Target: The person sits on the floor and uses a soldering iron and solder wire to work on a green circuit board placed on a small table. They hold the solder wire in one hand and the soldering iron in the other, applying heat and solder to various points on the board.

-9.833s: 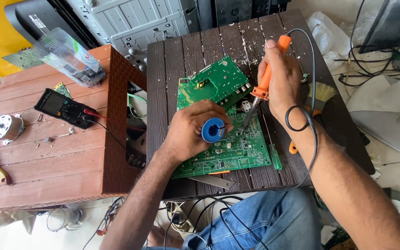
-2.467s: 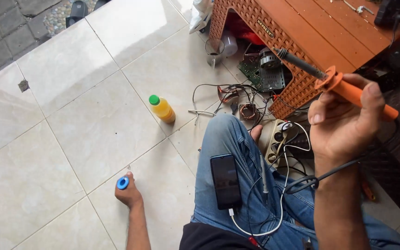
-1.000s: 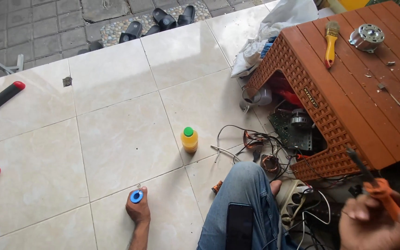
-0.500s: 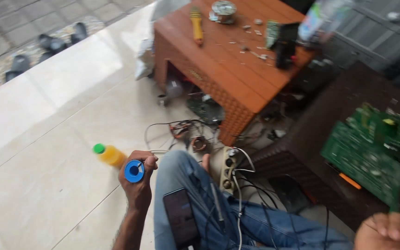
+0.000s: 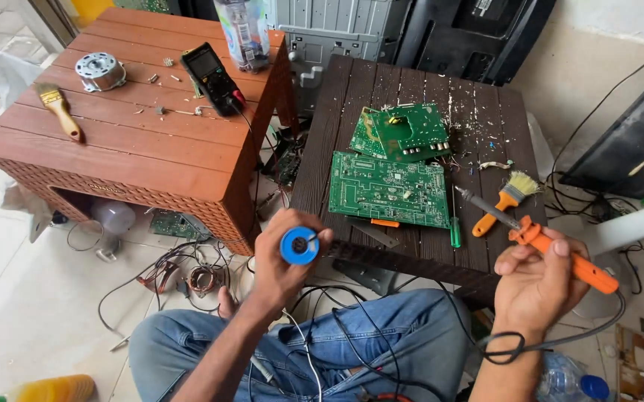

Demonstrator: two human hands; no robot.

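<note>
My left hand (image 5: 281,264) gripped a blue solder spool (image 5: 299,246), my right hand (image 5: 538,286) an orange soldering iron (image 5: 542,242), both off the dark tabletop's (image 5: 337,119) near edge; circuit boards (image 5: 390,190), a paintbrush (image 5: 502,201) and a green screwdriver (image 5: 454,227) lay there.

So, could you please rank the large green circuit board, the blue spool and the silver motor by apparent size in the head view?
1. large green circuit board, clearly largest.
2. and 3. silver motor and blue spool in the left hand look alike; the spool is nearer the camera, so I won't rank them.

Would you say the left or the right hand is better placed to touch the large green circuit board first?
Probably the right hand: its orange soldering iron already points toward the large green circuit board. The left hand holds a blue spool below the dark table's edge.
</note>
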